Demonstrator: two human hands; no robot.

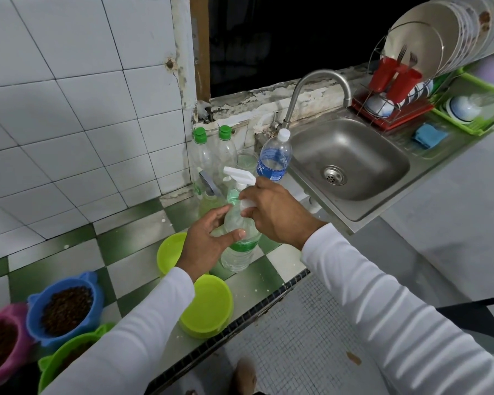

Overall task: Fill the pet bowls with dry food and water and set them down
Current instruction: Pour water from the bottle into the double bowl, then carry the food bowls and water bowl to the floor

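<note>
Now left hand (208, 238) grips bottle (240, 249) — right hand (280, 212) seemingly pinches cap (247, 203).

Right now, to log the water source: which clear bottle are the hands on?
The green-labelled bottle: left hand holds its body, right hand pinches its white cap. The blue-labelled bottle and two green-capped bottles stand untouched behind.
</note>
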